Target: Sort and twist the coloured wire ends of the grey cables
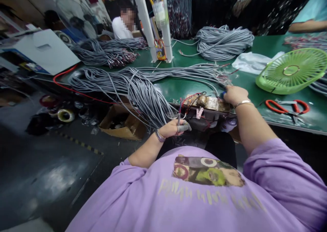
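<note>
head camera: i'm looking down at two bare hands working at the near edge of a green surface (176, 88). the left hand (171, 129) is closed around a grey cable (178, 119), held just off the edge with its end pointing up; thin red and blue wires (181, 104) stick out of that end. some of this hand's fingers have grey wrapping on them. the right hand (236, 95) reaches over the surface with its fingers curled, and a small blue thing (224, 94) shows at the fingertips; from here i can't tell whether it is gripped or only touched.

between the hands i have a brown taped block (213, 103) at the edge, with a pink clip (199, 113) beside it. a large grey cable bundle (146, 94) lies to the left, part of it hanging over the edge close to the left hand, while another stretch runs across toward the right hand. farther back i see a coiled bundle (224, 44) and a white plastic bag (251, 62). on my right are a green fan (291, 70) and, nearer the edge, red-handled pliers (297, 107). a cardboard box (121, 131) stands on the floor below the bundle.
</note>
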A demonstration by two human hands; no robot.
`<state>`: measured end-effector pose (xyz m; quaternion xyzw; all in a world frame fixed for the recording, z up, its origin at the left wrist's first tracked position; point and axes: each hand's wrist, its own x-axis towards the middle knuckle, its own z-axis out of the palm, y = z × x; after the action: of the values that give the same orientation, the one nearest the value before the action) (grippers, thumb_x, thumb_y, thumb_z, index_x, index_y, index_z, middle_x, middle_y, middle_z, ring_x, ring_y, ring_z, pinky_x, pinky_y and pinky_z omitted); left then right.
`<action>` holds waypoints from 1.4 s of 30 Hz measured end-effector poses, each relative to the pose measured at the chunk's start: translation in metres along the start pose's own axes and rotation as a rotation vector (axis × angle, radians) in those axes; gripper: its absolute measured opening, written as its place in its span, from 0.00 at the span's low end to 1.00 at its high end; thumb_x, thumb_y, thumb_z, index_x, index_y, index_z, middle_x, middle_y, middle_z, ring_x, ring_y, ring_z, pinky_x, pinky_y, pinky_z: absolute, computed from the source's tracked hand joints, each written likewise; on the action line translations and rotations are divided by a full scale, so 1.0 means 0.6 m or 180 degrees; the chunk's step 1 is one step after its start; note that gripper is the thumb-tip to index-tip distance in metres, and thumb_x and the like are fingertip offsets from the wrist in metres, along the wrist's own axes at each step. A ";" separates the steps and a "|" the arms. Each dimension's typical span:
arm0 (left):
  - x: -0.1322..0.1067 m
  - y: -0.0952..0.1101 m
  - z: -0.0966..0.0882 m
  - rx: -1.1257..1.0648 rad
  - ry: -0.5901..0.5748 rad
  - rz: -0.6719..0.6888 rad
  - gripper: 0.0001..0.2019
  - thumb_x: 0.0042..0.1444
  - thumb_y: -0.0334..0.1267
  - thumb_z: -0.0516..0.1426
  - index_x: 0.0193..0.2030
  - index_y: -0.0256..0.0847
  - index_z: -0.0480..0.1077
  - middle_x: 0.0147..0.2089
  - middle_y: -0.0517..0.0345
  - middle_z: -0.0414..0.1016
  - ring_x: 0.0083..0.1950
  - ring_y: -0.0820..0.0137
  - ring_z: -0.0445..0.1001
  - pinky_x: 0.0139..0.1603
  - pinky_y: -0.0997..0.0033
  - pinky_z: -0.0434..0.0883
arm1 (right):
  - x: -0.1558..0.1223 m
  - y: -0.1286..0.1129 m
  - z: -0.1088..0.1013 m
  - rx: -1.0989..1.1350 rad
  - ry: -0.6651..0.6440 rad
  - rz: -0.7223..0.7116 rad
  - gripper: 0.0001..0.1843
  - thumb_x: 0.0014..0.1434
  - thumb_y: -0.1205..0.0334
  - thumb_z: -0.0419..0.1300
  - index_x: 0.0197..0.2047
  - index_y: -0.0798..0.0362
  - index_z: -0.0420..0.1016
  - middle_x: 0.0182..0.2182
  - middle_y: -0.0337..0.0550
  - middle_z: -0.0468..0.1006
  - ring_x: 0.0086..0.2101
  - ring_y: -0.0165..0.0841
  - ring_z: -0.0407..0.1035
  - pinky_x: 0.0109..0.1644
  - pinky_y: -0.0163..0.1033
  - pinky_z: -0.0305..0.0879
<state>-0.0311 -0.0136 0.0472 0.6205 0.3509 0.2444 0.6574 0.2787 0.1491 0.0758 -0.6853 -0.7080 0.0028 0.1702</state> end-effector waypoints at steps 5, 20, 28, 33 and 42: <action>0.001 -0.001 -0.003 0.0070 -0.0156 0.0008 0.24 0.55 0.56 0.60 0.42 0.32 0.73 0.18 0.66 0.61 0.18 0.82 0.54 0.20 0.79 0.51 | -0.146 -0.082 -0.047 0.1104 0.0333 -0.0540 0.19 0.61 0.53 0.56 0.50 0.53 0.78 0.31 0.49 0.77 0.33 0.41 0.70 0.40 0.45 0.64; -0.013 0.011 -0.010 0.0410 -0.0487 -0.0047 0.25 0.48 0.58 0.64 0.30 0.33 0.70 0.22 0.57 0.71 0.22 0.76 0.67 0.23 0.77 0.66 | -0.252 -0.161 -0.016 0.2498 -0.0964 -0.2190 0.11 0.62 0.63 0.56 0.40 0.53 0.80 0.35 0.45 0.80 0.36 0.35 0.74 0.44 0.40 0.69; -0.009 0.019 -0.006 0.0176 -0.0724 -0.0130 0.24 0.52 0.58 0.63 0.36 0.34 0.74 0.24 0.55 0.73 0.24 0.73 0.73 0.27 0.75 0.71 | -0.254 -0.106 -0.020 0.2091 -0.0255 -0.1925 0.12 0.60 0.66 0.56 0.42 0.51 0.80 0.35 0.46 0.78 0.35 0.34 0.72 0.40 0.37 0.67; 0.006 0.001 0.017 0.0194 0.0213 0.0433 0.22 0.51 0.56 0.64 0.36 0.34 0.74 0.27 0.54 0.76 0.26 0.73 0.73 0.29 0.75 0.71 | -0.261 -0.057 0.000 0.2449 0.0488 -0.0389 0.12 0.60 0.53 0.60 0.39 0.53 0.80 0.32 0.46 0.79 0.33 0.37 0.72 0.39 0.42 0.69; 0.022 -0.024 0.043 0.2359 0.1583 0.1373 0.10 0.59 0.40 0.58 0.41 0.37 0.77 0.37 0.52 0.81 0.36 0.70 0.78 0.40 0.72 0.73 | -0.297 -0.100 -0.003 0.3998 -0.1370 -0.0080 0.37 0.51 0.32 0.62 0.51 0.54 0.72 0.42 0.51 0.79 0.34 0.34 0.74 0.33 0.37 0.71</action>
<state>-0.0047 -0.0218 0.0307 0.7939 0.4241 0.3743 0.2233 0.2217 -0.0280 0.0496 -0.4318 -0.5979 0.5498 0.3922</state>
